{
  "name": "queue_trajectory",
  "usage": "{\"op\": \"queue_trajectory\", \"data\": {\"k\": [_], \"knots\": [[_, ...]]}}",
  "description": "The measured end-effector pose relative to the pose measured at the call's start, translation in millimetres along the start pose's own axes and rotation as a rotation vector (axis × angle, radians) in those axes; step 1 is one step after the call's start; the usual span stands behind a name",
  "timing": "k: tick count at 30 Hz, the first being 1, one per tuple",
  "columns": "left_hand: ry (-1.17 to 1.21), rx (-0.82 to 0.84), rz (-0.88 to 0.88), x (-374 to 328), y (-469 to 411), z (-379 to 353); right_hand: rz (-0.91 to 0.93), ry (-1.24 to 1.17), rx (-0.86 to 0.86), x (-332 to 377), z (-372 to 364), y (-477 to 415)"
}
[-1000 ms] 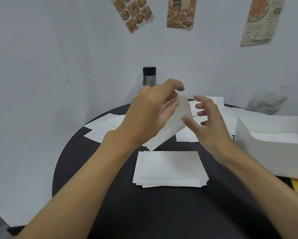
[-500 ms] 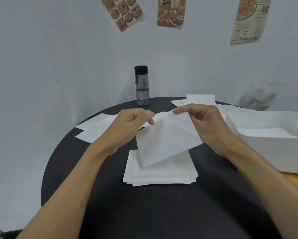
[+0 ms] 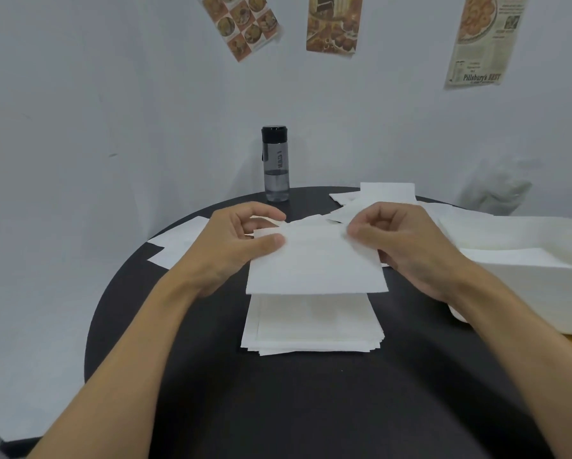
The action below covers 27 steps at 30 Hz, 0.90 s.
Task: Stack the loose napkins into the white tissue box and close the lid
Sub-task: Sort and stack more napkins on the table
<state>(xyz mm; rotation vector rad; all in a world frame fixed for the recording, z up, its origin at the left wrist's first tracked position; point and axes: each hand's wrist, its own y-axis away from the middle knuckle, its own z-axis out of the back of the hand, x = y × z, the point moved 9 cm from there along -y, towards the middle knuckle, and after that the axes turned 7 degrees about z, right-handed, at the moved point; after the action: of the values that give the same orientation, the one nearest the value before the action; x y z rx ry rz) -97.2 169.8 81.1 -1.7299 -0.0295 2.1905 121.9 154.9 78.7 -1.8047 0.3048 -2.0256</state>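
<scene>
Nearest the observer, a squared stack of napkins (image 3: 311, 329) is found lying flat on the black tabletop (image 3: 311, 409), its edges only slightly fanned. Directly above its far half, a single napkin (image 3: 314, 266) is held roughly level and clear of the stack. The grip of the left hand (image 3: 238, 246) is closed on the sheet's far left corner, with the thumb pressed on top. The grip of the right hand (image 3: 407, 243) is likewise pinched on the far right corner. Nothing else is held by either hand.

To the right, the white tissue box (image 3: 516, 303) is seen standing open, just beside the right wrist. A layer of napkins is visible inside it, though its depth cannot be told. No lid can be made out with certainty.

Further off, loose napkins (image 3: 178, 240) are scattered at the left edge of the tabletop. A second scatter (image 3: 380, 193) lies at the far side, behind the hands. A dark water bottle (image 3: 275, 164) stands upright at the far rim.

Assessment: the task is judged to be partly done. Gathering is in hand, and the held sheet is judged to be due for the stack. Outstanding items are as follows: both scatters are to be collected, the stack is to be transferred into the box, and the lid is to be closed.
</scene>
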Motion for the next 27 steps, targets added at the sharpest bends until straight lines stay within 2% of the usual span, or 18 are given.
{"op": "queue_trajectory", "data": {"k": [6, 10, 15, 19, 23, 25, 27], "knots": [[-0.224, 0.171, 0.196, 31.6, 3.0, -15.5, -0.185, 0.344, 0.246, -29.0, -12.6, 8.0], [-0.473, 0.253, 0.181, 45.3, 2.5, -23.7, -0.193, 0.556, 0.374, -42.1, -19.3, 12.8], [-0.66, 0.308, 0.139, 50.8, 4.9, -30.7, -0.266, 0.746, 0.563, -50.1, -21.3, 22.4], [-0.671, 0.434, 0.127, 53.8, 10.1, -42.5, -0.257, 0.792, 0.648, -54.2, -29.7, 27.6], [-0.702, 0.477, 0.18, 58.0, 12.5, -35.1, -0.201, 0.764, 0.665, -57.9, -42.2, 26.8], [-0.68, 0.453, 0.196, 58.8, 13.2, -29.6, -0.185, 0.752, 0.669, -60.3, -47.2, 26.4], [-0.595, 0.346, 0.195, 59.5, 7.8, -22.1, -0.195, 0.74, 0.68, -61.5, -50.8, 25.1]]}}
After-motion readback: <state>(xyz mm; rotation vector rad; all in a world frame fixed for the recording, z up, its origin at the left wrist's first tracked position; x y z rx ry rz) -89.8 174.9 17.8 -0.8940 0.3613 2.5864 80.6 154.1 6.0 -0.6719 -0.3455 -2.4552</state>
